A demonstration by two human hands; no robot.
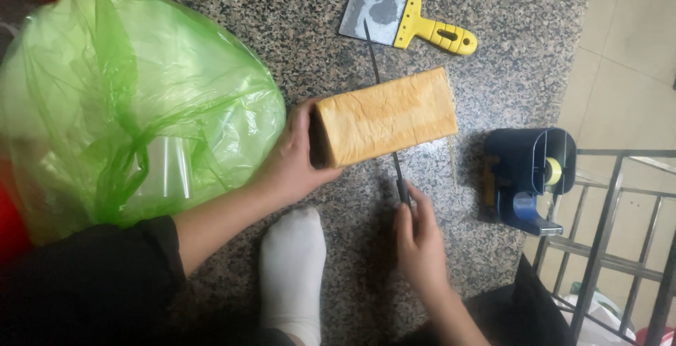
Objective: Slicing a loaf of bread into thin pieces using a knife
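Person seated low at a speckled granite surface [507, 50], camera looking straight down over the hands. A tan rectangular block [386, 115], shaped like a loaf with a rough orange-brown skin, lies on its long side near the middle of the stone, tilted slightly so its right end sits higher in view. Left hand [294, 157] wraps the block's left end: thumb over the top edge, palm against the dark end face, fingers out of sight behind it; a firm, partly closed hold. Right hand [418, 242] sits below the block, fingers curled shut around the handle of a long thin blade [382, 96]. The blade runs up from that hand, passes under or behind the block, and its point shows again above the block. Whether the edge is inside the block or only behind it cannot be told. Above the block lies a wide scraper [401, 16] with a grey metal blade and yellow handle, flat on the stone; the thin blade's tip reaches its lower edge. Right of the block, apart from it, stands a dark blue tape dispenser [528, 177] holding a small roll. A large crumpled green plastic bag [127, 99] fills the left side, just beside the left hand. A foot in a white sock [292, 265] rests on the stone between the two forearms. Metal railing [612, 233] at lower right.
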